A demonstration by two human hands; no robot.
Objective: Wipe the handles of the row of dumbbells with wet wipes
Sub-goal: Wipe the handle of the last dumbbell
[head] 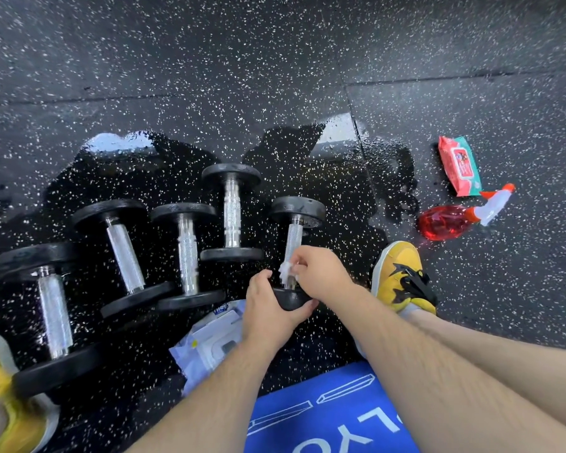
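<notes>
Several black dumbbells with knurled silver handles lie in a row on the wet speckled floor. On the rightmost dumbbell (294,237), my left hand (270,312) grips the near black end plate. My right hand (321,273) pinches a small white wet wipe (286,270) against the lower part of that handle. To its left lie a dumbbell (232,212) set farther back, then a third dumbbell (187,253), a fourth dumbbell (125,253) and the leftmost dumbbell (54,315). Their handles are bare.
A pale blue wipes pack (209,343) lies under my left forearm. A red and green wipes pack (459,165) and a red spray bottle (451,220) lie on its side at the right. My yellow shoes (401,276) flank the row. A blue mat (327,413) is beneath me.
</notes>
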